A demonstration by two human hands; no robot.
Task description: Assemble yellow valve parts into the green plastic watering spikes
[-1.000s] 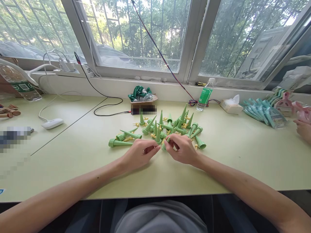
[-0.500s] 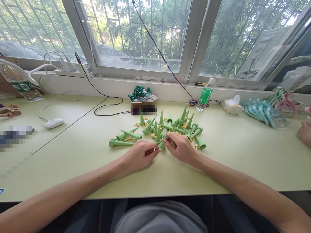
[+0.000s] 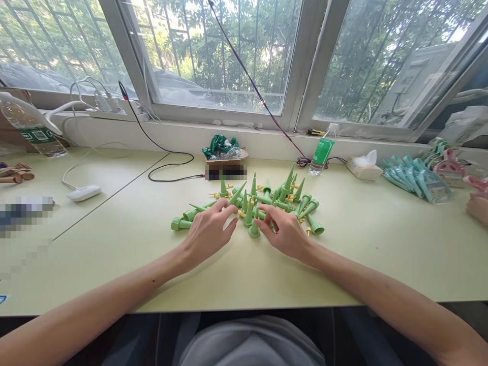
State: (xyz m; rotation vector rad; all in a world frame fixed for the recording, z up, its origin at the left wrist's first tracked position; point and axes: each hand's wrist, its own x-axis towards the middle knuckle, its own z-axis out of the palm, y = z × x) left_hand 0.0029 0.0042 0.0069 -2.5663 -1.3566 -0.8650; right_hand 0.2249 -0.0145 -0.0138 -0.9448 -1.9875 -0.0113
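A green plastic watering spike (image 3: 253, 232) stands upright on its wide base at the near side of a pile of similar green spikes (image 3: 282, 201). Beside it, my right hand (image 3: 285, 229) has thumb and forefinger parted next to the cone; whether they touch it I cannot tell. My left hand (image 3: 209, 226) is open over the left part of the pile, fingers apart, partly covering some lying spikes. Small yellow valve pieces (image 3: 308, 231) are scattered among the spikes, some of which stand and others lie.
Behind the pile sits a small box with green wrapping (image 3: 223, 148). A water bottle (image 3: 322, 151), a tissue box (image 3: 364, 166) and teal packaged items (image 3: 415, 175) line the back right. A white mouse (image 3: 84, 192) lies left. Another person's hand (image 3: 477, 206) shows at the right edge.
My left hand has moved away to the left from the near spike and its fingers have spread. My right finger and thumb have parted from the cone's tip; the spike stands upright.
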